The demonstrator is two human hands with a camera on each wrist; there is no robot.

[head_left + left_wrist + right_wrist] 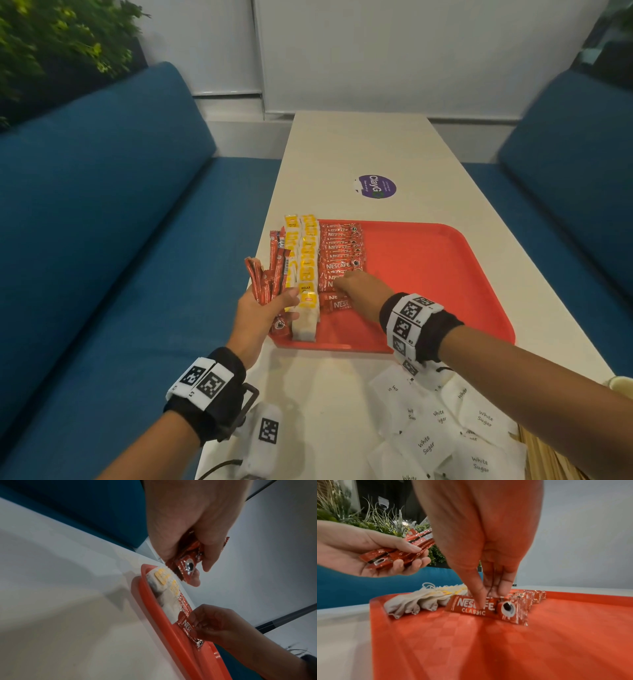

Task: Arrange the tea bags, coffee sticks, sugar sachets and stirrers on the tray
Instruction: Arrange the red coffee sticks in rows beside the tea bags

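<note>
Coffee sticks in red foil wrappers point(340, 255) lie in a row on my flat red plastic tray point(445, 274), beside the yellow-tagged white tea bags point(306, 274).
My right hand point(359, 291) presses its fingertips point(479, 601) on the nearest stick point(486, 607) of that row, while my left hand point(263, 308) grips a bundle of red sticks point(270, 274) above the tray's left edge. White paper sugar sachets point(445, 431) sit on the pale table point(359, 144) near me.
</note>
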